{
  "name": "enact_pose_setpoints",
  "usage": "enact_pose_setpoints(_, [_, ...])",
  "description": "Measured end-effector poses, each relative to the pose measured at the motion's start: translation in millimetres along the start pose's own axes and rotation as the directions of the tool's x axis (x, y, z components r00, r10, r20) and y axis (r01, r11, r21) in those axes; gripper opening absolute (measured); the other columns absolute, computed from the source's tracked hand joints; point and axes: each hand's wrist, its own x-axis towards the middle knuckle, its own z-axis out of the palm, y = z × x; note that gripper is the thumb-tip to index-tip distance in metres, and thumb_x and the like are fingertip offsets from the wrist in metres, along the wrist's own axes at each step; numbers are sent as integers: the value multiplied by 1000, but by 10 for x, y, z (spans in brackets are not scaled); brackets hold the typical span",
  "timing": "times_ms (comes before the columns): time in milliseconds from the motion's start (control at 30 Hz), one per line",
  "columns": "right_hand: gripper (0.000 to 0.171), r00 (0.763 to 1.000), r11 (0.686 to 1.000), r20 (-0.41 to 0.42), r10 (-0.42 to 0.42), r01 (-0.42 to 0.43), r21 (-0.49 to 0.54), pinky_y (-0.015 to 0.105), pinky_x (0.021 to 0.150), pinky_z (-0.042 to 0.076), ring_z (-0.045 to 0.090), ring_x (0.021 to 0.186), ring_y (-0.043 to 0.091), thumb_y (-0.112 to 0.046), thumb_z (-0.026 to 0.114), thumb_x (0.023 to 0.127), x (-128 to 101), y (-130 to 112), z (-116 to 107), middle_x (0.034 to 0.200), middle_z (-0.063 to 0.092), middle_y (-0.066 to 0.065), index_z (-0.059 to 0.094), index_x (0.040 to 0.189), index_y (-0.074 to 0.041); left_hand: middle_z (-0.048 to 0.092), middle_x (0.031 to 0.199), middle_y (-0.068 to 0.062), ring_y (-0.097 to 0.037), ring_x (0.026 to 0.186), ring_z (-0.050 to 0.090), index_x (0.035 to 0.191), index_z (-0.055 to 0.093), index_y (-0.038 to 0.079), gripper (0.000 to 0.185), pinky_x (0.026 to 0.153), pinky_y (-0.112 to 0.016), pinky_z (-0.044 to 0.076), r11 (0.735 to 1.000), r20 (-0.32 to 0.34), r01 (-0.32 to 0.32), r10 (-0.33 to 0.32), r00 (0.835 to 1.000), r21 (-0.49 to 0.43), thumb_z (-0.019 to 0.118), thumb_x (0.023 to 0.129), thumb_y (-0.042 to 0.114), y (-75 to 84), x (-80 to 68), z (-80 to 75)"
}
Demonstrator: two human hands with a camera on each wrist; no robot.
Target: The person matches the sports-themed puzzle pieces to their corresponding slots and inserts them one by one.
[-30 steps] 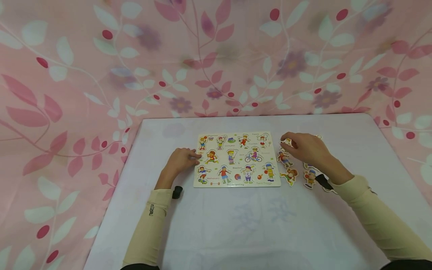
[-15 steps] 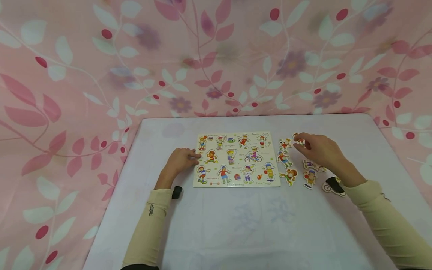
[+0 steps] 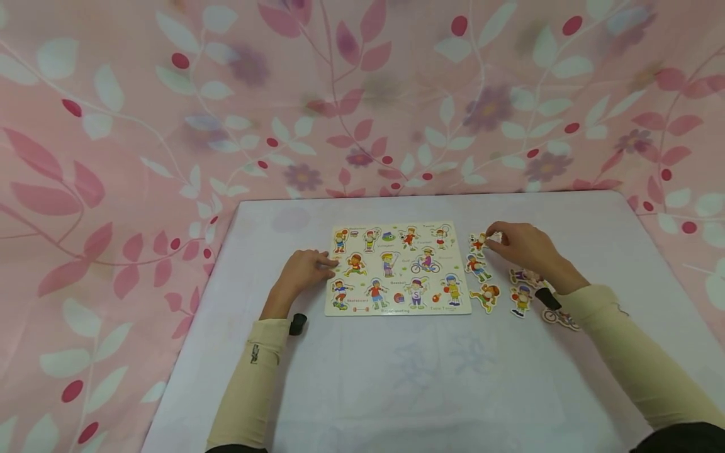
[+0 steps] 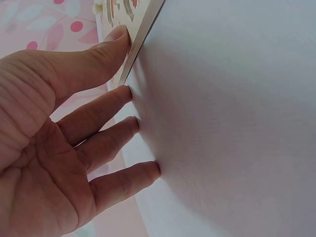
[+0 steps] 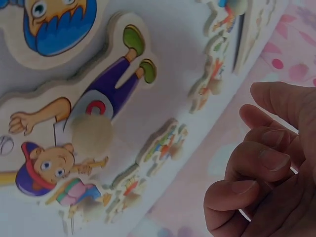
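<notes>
A cream puzzle board [image 3: 362, 248] with printed sports figures lies on the white table. My left hand [image 3: 306, 272] is at its left edge; in the left wrist view the thumb [image 4: 111, 52] rests on the board's rim and the other fingers touch the tablecloth. Over the loose pieces on the right is my right hand [image 3: 527, 251], fingertips beside the football player piece [image 3: 477, 243]. The right wrist view shows its fingers [image 5: 269, 160] loosely bent, holding nothing. A baseball player piece [image 5: 106, 98] with a round knob lies below that hand.
Between board and right arm lie a red-shirted figure piece [image 3: 478, 268], a running figure piece [image 3: 486, 297] and a basketball player piece [image 3: 520, 301]. A bicycle piece [image 3: 559, 319] is partly under the right wrist. A pink floral cloth [image 3: 340, 94] hangs behind the table.
My right hand went from over the football player piece a little to the right, then back left beside it. Another piece seen half a second ago is now hidden. The left hand stays in place.
</notes>
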Motion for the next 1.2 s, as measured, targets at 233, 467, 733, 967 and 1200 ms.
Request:
enact_pose_setpoints(233, [26,997,999,66,42,-42,-7,31,48,36,47,62,21,-27,65,94,141,50,102,76,56,5,66,113,-10,60,133,-8,-35,133,47,115,75,16,30,113,-49,30,999,-2,11,-11,1000,-33,78,85,22,24,-20,2])
enact_pose_setpoints(467, [25,994,997,81,67,-64,-43,32,48,36,47,63,22,-28,63,94,206,83,145,75,57,4,65,111,-10,60,132,-8,-34,133,47,115,75,16,30,114,-49,29,1000,-6,9,-9,1000,-27,78,85,22,32,-11,-5])
enact_pose_setpoints(733, [23,994,996,84,75,-70,-58,32,47,38,50,65,23,-25,64,94,236,70,148,82,61,7,65,109,-8,60,133,-7,-34,134,46,115,75,17,31,114,-49,29,999,-6,15,-15,1000,-36,78,85,23,28,4,-9])
enact_pose_setpoints(967, [23,996,996,63,60,-56,-65,33,48,39,50,64,23,-23,64,93,239,56,138,83,62,8,65,109,-7,61,133,-8,-34,133,46,115,75,17,31,114,-49,30,999,-8,14,-14,1000,-37,78,85,23,6,6,6])
enact_pose_setpoints(1200, [24,997,997,62,42,-38,-62,32,49,39,50,62,22,-24,65,94,274,-62,93,80,61,6,65,111,-8,61,132,-9,-36,133,46,114,75,16,30,113,-50,30,999,-6,18,-18,1000,-40,78,85,22,16,-10,-7])
